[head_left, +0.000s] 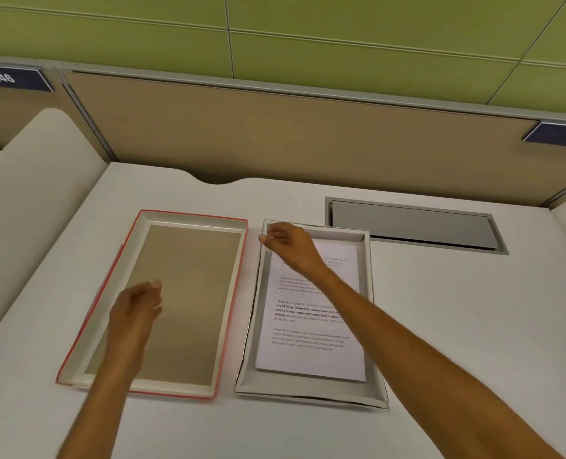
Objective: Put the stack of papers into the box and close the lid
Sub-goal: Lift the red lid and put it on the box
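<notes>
On the white desk (440, 326) two shallow trays lie side by side, nearly touching along their long edges. The one at about nine o'clock is the lid (189, 293), red on its outer walls, lying upside down with its brown inner face up. The one at about three o'clock of it is the box (251, 326), grey-white, its walls a bit bent at the near corners. The stack of papers (311, 332) lies flat inside the box, printed side up, filling most of the floor, with a bare strip of floor showing along the near edge and at the far end.

The left hand (136, 313) hangs over the middle of the lid, fingers loosely curled and apart; its grip is on nothing, though whether it touches the brown face I cannot tell. The right hand (288, 246) reaches across the papers to the box's far-left corner, at about eleven o'clock of the box. Its thumb and fingertips are close together at the rim there; whether they actually pinch the wall I cannot tell.

At one o'clock beyond the box a grey cable hatch (414, 226) is set into the desk. Behind it runs a tan partition (275, 134) with a "246" number plate (10, 77) at its far left.
</notes>
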A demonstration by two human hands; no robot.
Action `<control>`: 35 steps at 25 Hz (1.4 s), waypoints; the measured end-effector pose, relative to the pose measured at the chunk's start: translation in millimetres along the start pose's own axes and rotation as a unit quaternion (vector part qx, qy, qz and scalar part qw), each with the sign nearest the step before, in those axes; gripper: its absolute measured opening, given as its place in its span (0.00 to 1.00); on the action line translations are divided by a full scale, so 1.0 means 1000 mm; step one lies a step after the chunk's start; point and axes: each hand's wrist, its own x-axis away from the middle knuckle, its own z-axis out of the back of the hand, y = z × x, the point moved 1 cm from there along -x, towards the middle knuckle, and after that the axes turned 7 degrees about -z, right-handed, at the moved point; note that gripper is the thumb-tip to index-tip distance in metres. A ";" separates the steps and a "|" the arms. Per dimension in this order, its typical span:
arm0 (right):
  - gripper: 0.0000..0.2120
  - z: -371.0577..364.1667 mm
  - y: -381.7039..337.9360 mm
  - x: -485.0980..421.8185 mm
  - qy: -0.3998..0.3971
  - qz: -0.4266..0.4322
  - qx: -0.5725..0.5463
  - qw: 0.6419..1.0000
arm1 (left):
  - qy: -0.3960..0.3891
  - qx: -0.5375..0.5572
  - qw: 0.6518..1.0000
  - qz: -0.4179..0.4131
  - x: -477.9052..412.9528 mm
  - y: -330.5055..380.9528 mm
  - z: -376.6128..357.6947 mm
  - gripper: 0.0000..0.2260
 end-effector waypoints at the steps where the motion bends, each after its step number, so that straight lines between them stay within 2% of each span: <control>1: 0.24 -0.020 -0.005 0.008 0.003 -0.020 -0.044 0.999 | 0.030 -0.114 0.991 -0.057 -0.018 0.002 0.017 0.15; 3: 0.21 -0.061 -0.007 0.022 0.017 -0.069 -0.103 0.992 | 0.060 -0.311 0.943 -0.100 -0.051 -0.003 0.045 0.21; 5: 0.19 -0.094 -0.005 0.030 0.028 -0.119 -0.096 0.988 | 0.062 -0.444 0.891 -0.062 -0.077 -0.014 0.063 0.32; 7: 0.11 -0.119 0.000 0.036 0.029 -0.147 -0.035 0.988 | 0.053 -0.514 0.856 -0.002 -0.094 -0.024 0.071 0.41; 8: 0.09 -0.128 0.005 0.038 0.031 -0.149 0.003 0.988 | 0.040 -0.522 0.852 0.011 -0.099 -0.029 0.072 0.41; 10: 0.13 -0.138 0.013 0.040 0.028 -0.148 0.071 0.986 | 0.024 -0.523 0.852 0.009 -0.105 -0.041 0.071 0.35; 12: 0.16 -0.143 0.021 0.038 0.014 -0.144 0.119 0.982 | 0.031 -0.532 0.846 -0.018 -0.109 -0.053 0.073 0.24; 14: 0.09 -0.142 0.021 0.039 0.006 -0.137 0.136 0.981 | 0.040 -0.539 0.840 -0.046 -0.113 -0.062 0.079 0.15; 15: 0.05 -0.141 0.022 0.038 0.003 -0.135 0.137 0.981 | 0.034 -0.536 0.841 -0.058 -0.115 -0.064 0.085 0.12; 16: 0.04 -0.139 0.022 0.038 -0.005 -0.135 0.137 0.981 | 0.025 -0.525 0.848 -0.064 -0.118 -0.064 0.090 0.10; 19: 0.12 -0.136 0.010 0.042 -0.011 -0.101 0.151 0.983 | 0.012 -0.482 0.876 -0.036 -0.136 -0.050 0.109 0.10; 22: 0.24 -0.141 -0.037 0.058 0.017 -0.016 0.154 0.988 | 0.014 -0.435 0.900 -0.022 -0.153 -0.021 0.130 0.09; 24: 0.27 -0.150 -0.077 0.071 -0.014 0.035 0.088 0.995 | 0.008 -0.394 0.918 -0.050 -0.151 0.001 0.133 0.09; 27: 0.33 -0.158 -0.128 0.090 -0.080 0.040 -0.041 0.995 | 0.006 -0.355 0.922 -0.156 -0.080 0.059 0.100 0.20; 28: 0.32 -0.157 -0.138 0.094 -0.092 0.033 -0.078 0.992 | -0.003 -0.366 0.909 -0.198 -0.050 0.074 0.086 0.23; 30: 0.23 -0.148 -0.147 0.100 -0.105 0.020 -0.131 0.986 | -0.052 -0.352 0.901 -0.246 0.005 0.093 0.056 0.26; 32: 0.13 -0.131 -0.145 0.102 -0.101 0.014 -0.159 0.982 | -0.118 -0.316 0.915 -0.221 0.041 0.107 0.038 0.31; 35: 0.17 -0.104 -0.133 0.106 -0.117 -0.025 -0.188 0.975 | -0.183 -0.197 0.954 -0.131 0.051 0.118 0.040 0.34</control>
